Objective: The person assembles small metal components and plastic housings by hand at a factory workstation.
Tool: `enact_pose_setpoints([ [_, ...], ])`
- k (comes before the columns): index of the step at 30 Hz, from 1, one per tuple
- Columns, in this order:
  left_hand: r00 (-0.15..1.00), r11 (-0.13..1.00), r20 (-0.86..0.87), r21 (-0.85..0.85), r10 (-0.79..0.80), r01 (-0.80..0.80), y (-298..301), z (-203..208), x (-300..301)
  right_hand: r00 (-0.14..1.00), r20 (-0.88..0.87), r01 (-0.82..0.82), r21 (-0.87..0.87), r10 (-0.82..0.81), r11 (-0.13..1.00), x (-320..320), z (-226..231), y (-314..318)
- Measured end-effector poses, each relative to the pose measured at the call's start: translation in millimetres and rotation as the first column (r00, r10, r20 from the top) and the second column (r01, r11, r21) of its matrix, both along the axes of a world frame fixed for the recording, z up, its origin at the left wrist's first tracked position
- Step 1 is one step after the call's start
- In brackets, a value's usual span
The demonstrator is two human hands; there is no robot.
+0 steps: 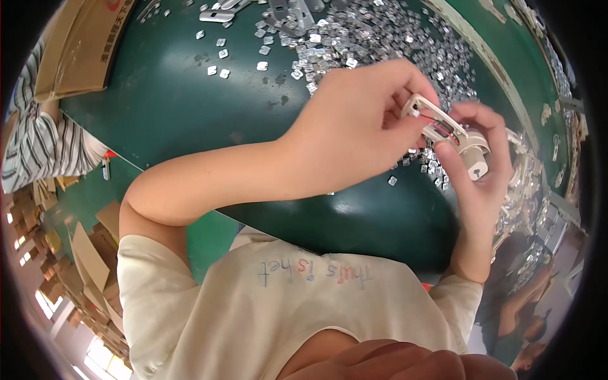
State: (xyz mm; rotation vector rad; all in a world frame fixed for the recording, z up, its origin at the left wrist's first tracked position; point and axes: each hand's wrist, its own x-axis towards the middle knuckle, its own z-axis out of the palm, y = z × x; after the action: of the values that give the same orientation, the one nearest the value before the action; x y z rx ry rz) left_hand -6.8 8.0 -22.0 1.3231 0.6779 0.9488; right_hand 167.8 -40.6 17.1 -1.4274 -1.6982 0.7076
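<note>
A small off-white plastic housing (462,142) is held tilted above the right part of the table, between my two hands. Its upper side is uncovered, and red and dark wires run along the cavity. A rounded cylindrical end sticks out toward my right palm. My left hand (354,123) reaches across and pinches the housing's far left end between thumb and fingers. My right hand (484,171) wraps thumb and fingers around the cylindrical end. Behind and under both hands, small shiny square metal pieces (380,38) are heaped on the dark green table (190,114).
Flat metal parts (216,16) lie at the table's far edge. A cardboard box (79,47) stands at the far left, near a person in striped clothes (54,149). Clear plastic bags (522,190) lie right of my right hand. Another person (529,304) is at the lower right.
</note>
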Motion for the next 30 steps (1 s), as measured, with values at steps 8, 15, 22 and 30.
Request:
enact_pose_setpoints([
  [8,0.945,0.858,-0.148,0.478,0.290,-0.189,6,-10,2,0.998,0.037,0.037,0.162,-0.044,0.986,-8,-24,-3],
  [15,0.841,0.895,-0.385,0.382,0.379,-0.229,61,-6,-12,0.939,-0.342,-0.068,-0.323,-0.049,0.944,4,-21,96],
  [22,0.553,0.340,-0.415,0.910,0.723,0.238,128,-41,-48,0.953,-0.123,0.246,-0.221,-0.277,0.944,50,-42,232],
  [30,0.635,0.468,-0.408,0.880,0.656,0.083,109,-15,-55,0.755,0.641,-0.143,-0.043,0.137,0.989,15,-17,48],
])
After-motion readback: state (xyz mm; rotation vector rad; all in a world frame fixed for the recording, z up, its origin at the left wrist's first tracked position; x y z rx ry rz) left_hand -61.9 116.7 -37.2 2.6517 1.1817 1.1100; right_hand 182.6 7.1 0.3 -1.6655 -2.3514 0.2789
